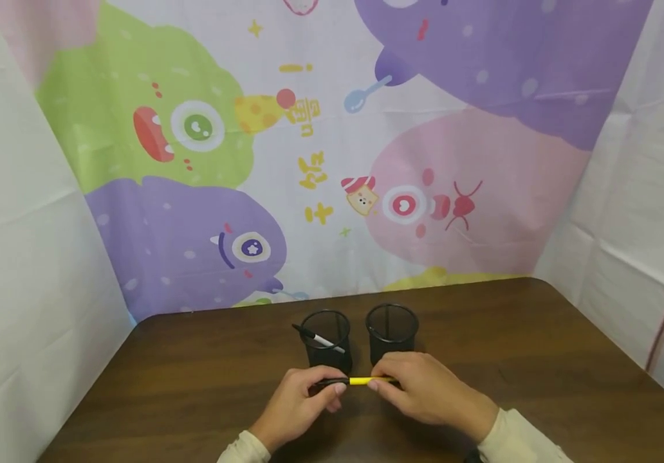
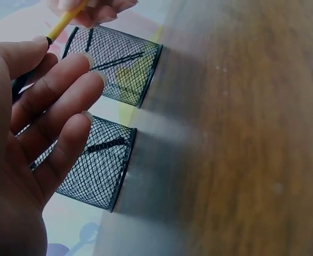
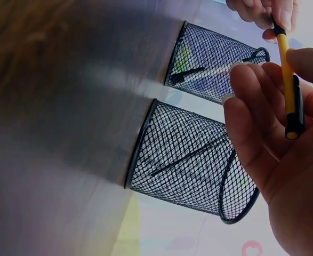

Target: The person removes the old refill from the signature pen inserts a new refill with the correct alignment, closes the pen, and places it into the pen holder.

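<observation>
A yellow pen (image 1: 361,381) with a black end lies level between both hands, just in front of two black mesh cups. My left hand (image 1: 304,402) pinches its black end between thumb and fingers; in the left wrist view the other fingers are loosely bent. Around the yellow barrel, near the clip end, my right hand (image 1: 424,389) holds it with thumb and fingers. The left mesh cup (image 1: 334,360) contains a black-and-white pen (image 1: 323,339) leaning to the left. The right mesh cup (image 1: 381,344) stands behind the right hand, which hides part of its base.
The brown wooden table (image 1: 204,360) reaches back to a cartoon-printed cloth (image 1: 332,257). White cloth walls (image 1: 25,257) rise on both sides. A small dark object (image 1: 473,456) shows at the bottom edge, below the right sleeve.
</observation>
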Action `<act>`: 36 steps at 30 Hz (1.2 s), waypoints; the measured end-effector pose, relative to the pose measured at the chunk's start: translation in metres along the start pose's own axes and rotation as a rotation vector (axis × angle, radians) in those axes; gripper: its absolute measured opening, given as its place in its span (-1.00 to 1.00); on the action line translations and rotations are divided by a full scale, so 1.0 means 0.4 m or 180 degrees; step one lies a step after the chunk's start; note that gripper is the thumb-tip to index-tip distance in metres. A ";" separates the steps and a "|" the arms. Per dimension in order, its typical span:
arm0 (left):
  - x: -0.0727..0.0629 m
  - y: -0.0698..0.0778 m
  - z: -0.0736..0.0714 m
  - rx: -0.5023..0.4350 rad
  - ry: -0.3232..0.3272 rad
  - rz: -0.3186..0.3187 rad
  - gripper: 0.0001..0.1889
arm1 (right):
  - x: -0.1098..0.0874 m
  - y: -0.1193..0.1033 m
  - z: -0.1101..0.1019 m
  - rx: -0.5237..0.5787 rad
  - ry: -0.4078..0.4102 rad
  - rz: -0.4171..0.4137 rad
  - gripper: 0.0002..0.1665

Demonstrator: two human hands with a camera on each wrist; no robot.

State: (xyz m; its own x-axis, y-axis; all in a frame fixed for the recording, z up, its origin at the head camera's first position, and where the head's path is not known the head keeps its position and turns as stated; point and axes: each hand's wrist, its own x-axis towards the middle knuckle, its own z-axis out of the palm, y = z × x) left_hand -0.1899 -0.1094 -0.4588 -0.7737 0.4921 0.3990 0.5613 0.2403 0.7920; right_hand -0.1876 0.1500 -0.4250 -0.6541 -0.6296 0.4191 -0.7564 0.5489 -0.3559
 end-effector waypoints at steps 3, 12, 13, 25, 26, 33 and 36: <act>0.000 0.000 0.002 -0.0035 -0.0010 -0.0013 -0.85 | -0.002 -0.001 -0.003 -0.0003 0.0009 -0.0023 -0.79; -0.008 0.005 0.002 0.0001 0.0008 -0.0085 -0.88 | 0.000 -0.002 0.007 -0.0002 0.0097 -0.0097 -0.84; -0.009 0.004 0.002 0.0015 0.0014 -0.0091 -0.89 | 0.001 -0.002 0.007 0.0002 0.0096 -0.0105 -0.85; -0.004 0.005 0.002 -0.0036 -0.0061 -0.0020 -0.81 | -0.002 -0.007 0.007 0.0029 0.0122 -0.0109 -0.87; -0.004 0.005 0.002 -0.0071 -0.0074 -0.0007 -0.78 | -0.003 -0.007 0.007 0.0042 0.0115 -0.0110 -0.87; -0.002 0.001 0.007 -0.0184 -0.0049 0.0119 -0.75 | 0.000 -0.008 0.003 0.0006 0.0194 -0.0213 -0.89; -0.002 -0.005 0.010 -0.0137 -0.0006 0.0227 -0.83 | 0.004 -0.008 -0.001 -0.0023 0.0202 -0.0257 -0.89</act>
State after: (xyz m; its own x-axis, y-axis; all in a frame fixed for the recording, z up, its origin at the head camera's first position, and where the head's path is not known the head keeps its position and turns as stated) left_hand -0.1893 -0.1068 -0.4624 -0.7316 0.5082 0.4544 0.6018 0.1684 0.7807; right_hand -0.1860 0.1474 -0.4230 -0.5891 -0.6360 0.4985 -0.8065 0.5018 -0.3127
